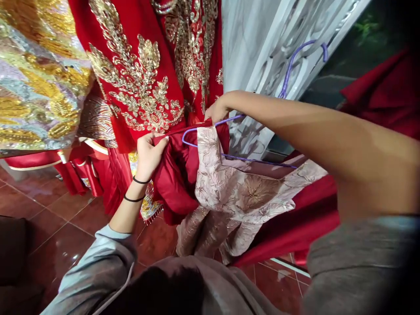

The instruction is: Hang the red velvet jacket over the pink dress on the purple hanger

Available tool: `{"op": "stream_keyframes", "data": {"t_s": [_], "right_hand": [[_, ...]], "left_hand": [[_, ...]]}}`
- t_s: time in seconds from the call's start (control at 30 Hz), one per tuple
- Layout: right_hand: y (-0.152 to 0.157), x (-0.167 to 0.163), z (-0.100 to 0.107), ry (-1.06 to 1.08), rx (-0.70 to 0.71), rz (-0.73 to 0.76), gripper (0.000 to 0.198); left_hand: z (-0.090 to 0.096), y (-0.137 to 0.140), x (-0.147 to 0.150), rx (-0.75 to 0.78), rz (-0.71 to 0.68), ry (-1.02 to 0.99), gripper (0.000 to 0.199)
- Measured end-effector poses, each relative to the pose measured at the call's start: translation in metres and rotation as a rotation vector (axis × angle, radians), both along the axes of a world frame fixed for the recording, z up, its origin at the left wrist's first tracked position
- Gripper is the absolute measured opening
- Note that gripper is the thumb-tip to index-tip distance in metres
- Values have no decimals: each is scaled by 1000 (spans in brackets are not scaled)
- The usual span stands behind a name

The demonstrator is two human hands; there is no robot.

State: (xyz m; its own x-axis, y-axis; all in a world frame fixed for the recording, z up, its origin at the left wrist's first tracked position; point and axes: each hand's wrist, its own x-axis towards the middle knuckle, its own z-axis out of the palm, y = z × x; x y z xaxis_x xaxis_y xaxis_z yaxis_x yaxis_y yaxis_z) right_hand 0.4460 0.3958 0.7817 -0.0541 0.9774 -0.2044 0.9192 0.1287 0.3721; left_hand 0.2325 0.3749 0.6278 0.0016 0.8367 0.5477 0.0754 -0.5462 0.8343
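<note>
My left hand [149,153] is closed on the waist edge of a red satin skirt [177,179], thumb on top. Farther right, my right hand [216,109] grips the same stretched red edge, its fingers partly hidden behind my wrist and the cloth. Just under my right forearm a pale pink brocade dress [226,188] hangs by its straps from a purple hanger [188,136]. One end of that hanger lies between my two hands. The dress hangs in front of part of the red skirt.
Red garments with gold beading [144,87] hang straight ahead. A yellow and silver embroidered garment [39,87] fills the upper left. White lattice with a sheer curtain [243,52] stands at right, with a purple hanger hook [288,65] before it. Below is red tiled floor [59,236].
</note>
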Motion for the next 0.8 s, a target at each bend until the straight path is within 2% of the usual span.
{"op": "stream_keyframes", "data": {"t_s": [0.03,0.1,0.2,0.27,0.3,0.37,0.47,0.57,0.67,0.8], "right_hand": [[-2,4,3,-17,37,-11,13],[-9,10,11,-42,261,75,13],[-30,15,30,-55,567,213,26],[-47,20,44,-55,650,274,39],[-55,24,50,-46,638,316,43],[-68,34,57,-28,546,339,43],[-78,46,53,-156,397,235,28],[-84,46,40,-312,299,181,17],[-87,38,28,-279,220,208,18],[-88,32,22,-231,229,181,19]], "left_hand": [[2,-6,7,13,-21,-17,20],[6,-25,21,52,-10,-75,21],[11,-61,42,146,153,-173,18],[10,-86,56,203,234,-169,16],[8,-98,63,247,219,-133,15],[-1,-119,79,370,76,-31,14],[-18,-144,101,505,-151,129,11],[-34,-161,118,495,-166,315,11],[-44,-167,131,469,-181,428,16],[-39,-161,133,405,-277,641,32]]}}
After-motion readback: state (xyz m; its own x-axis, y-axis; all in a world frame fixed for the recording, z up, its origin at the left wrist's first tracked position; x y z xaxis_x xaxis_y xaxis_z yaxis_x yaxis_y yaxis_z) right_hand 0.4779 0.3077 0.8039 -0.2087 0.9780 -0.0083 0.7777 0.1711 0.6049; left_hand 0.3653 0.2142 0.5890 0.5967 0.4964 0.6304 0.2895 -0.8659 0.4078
